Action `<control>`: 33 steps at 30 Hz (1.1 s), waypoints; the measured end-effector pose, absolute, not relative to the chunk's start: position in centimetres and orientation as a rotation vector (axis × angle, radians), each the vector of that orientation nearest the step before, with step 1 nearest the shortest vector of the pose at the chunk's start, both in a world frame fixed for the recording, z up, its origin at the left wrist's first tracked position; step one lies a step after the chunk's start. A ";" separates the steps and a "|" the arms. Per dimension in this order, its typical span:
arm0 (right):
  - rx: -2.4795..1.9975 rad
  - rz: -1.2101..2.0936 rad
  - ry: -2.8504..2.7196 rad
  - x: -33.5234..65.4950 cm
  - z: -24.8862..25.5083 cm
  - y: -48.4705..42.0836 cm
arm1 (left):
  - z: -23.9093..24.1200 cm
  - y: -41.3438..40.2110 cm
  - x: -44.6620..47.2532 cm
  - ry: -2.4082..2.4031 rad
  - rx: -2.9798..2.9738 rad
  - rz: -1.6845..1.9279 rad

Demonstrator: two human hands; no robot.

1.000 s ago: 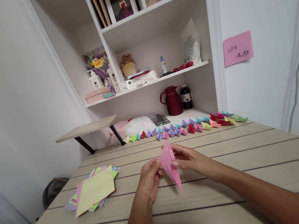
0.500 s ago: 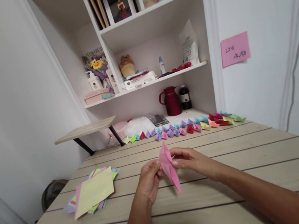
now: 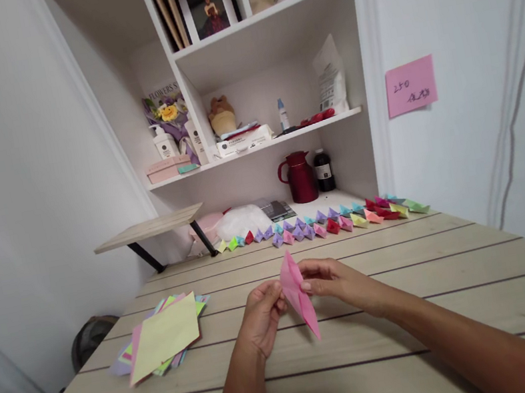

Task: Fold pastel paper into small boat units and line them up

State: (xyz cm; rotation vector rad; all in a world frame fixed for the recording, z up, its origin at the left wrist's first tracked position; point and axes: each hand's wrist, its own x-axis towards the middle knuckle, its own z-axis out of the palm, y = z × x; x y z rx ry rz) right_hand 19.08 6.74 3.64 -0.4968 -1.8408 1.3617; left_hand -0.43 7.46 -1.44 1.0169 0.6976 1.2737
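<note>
A pink sheet of folded paper (image 3: pixel 298 295) is held up above the middle of the table, its pointed ends at top and bottom. On its left side, my left hand (image 3: pixel 263 315) pinches the edge between thumb and fingers. My right hand (image 3: pixel 331 282) grips the opposite side, thumb and fingertips closed on a fold. Some of the right fingertips are hidden behind the paper. To the left lies a loose stack of coloured paper squares (image 3: pixel 168 335), a pale yellow one on top.
Rows of small folded paper boats (image 3: pixel 309 231) line the table's back edge. Behind them stand a dark red jug (image 3: pixel 301 179) and a dark bottle (image 3: pixel 324 172). A small raised wooden shelf (image 3: pixel 151 227) stands back left. A pink note (image 3: pixel 410 86) hangs on the wall.
Both hands keep their hold on the pink paper, and its lower point has swung very slightly to the right. The whole view has shifted slightly.
</note>
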 end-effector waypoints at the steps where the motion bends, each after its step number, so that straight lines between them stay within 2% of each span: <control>1: -0.505 1.359 -1.845 19.1 3.7 6.7 | -1.4 7.5 -0.4 0.703 1.015 1.274; 6: -0.519 1.315 -1.873 18.9 3.5 6.9 | -1.5 7.5 -0.4 0.728 1.012 1.293; 20: -0.790 0.921 -1.776 18.3 2.4 7.6 | -1.5 7.4 0.3 0.862 1.079 1.341; 33: -0.748 1.230 -1.742 18.1 -1.0 9.2 | -1.5 7.3 0.3 0.865 1.144 1.279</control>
